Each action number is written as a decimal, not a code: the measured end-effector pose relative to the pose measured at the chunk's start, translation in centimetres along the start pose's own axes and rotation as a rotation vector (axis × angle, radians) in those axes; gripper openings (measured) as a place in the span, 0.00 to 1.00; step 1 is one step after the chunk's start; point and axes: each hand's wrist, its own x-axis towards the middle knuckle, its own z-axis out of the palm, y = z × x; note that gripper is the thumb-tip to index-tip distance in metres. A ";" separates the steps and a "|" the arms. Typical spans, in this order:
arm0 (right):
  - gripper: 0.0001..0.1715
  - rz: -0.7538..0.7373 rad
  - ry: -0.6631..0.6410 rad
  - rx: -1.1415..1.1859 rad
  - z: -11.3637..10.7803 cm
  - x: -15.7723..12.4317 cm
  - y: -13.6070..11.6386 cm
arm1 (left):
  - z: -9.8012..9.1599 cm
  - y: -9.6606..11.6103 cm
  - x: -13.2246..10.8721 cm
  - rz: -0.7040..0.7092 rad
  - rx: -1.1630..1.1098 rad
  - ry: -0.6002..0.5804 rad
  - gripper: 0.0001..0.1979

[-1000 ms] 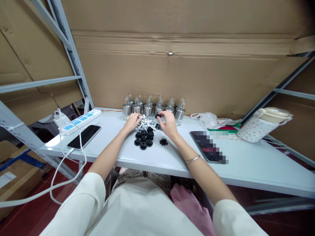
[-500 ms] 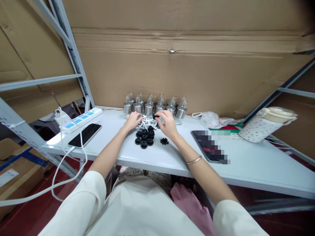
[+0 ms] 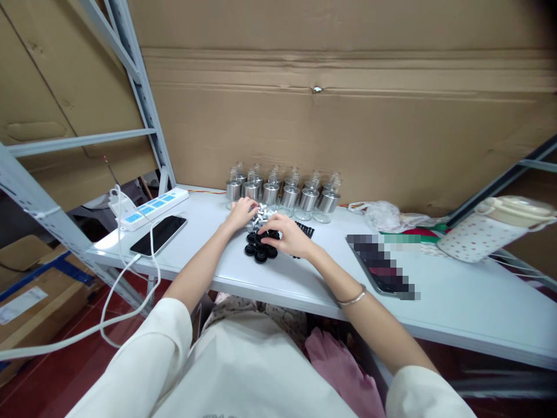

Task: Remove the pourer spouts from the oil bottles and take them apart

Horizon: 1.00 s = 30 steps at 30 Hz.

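My left hand [image 3: 243, 213] is at the left edge of a pile of small white and silver parts [image 3: 263, 212]. Its fingers are curled together, and whatever may be in them is hidden. Over a cluster of black, round, stepped caps [image 3: 260, 256] reaches my right hand [image 3: 285, 233], its thumb and fingertips closed around one of them. The hand covers part of the cluster. Small black parts [image 3: 306, 230] lie in a row just beyond the right hand. Behind both hands, glass bottles with silver metal sleeves [image 3: 289, 196] stand in rows.
A white power strip [image 3: 155, 208] and a phone [image 3: 159, 235] with a white cable lie at left. On the right are a dark tablet-like device [image 3: 378, 264], a crumpled plastic bag [image 3: 383, 215] and a dotted flask [image 3: 476, 232]. Cardboard [image 3: 331, 128] backs the table.
My right hand has moved from the far side of the silver pile down and nearer, onto the black caps. The left hand stays by the pile. The camera view has shifted slightly.
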 end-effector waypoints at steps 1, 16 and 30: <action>0.09 0.009 -0.029 0.004 0.1 0.0 -0.2 | 0.0 0.0 0.0 0.001 0.002 0.000 0.11; 0.09 0.023 -0.035 0.089 0.3 0.0 -1.0 | -0.5 0.3 -0.3 -0.009 0.000 0.045 0.11; 0.07 0.085 0.177 0.059 -0.9 0.0 0.3 | 0.2 -0.7 0.2 0.002 -0.206 0.220 0.23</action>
